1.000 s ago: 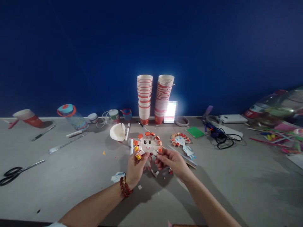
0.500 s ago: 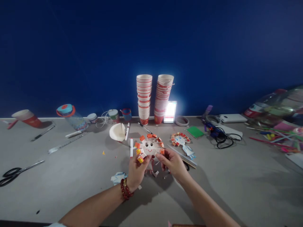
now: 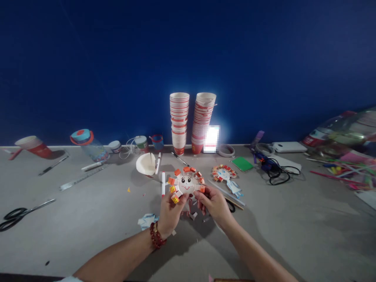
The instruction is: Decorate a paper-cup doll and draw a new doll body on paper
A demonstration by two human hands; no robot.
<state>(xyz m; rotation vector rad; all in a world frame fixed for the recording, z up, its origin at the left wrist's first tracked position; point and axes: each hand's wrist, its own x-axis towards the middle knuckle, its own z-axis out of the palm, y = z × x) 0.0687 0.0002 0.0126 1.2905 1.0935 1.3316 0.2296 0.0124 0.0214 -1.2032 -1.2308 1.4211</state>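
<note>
A paper-cup doll is held up above the table, its round white face drawn with eyes and a smile and ringed by curled orange and yellow strips. My left hand pinches its lower left edge, a red bead bracelet on the wrist. On the lower right edge, my right hand has thumb and fingers closed. Part of the doll's body hangs below the face between both hands. Beyond my right hand lies a similar doll with a blue-outlined body. A blue-edged paper cutout rests beside my left wrist.
Two tall stacks of paper cups stand by the blue wall. Black scissors and a clear ruler lie at left. A cut white cup and markers sit behind my hands. A glue gun with a black cord lies at right.
The doll has shifted very slightly to the right within both hands' hold. Otherwise the table looks the same.
</note>
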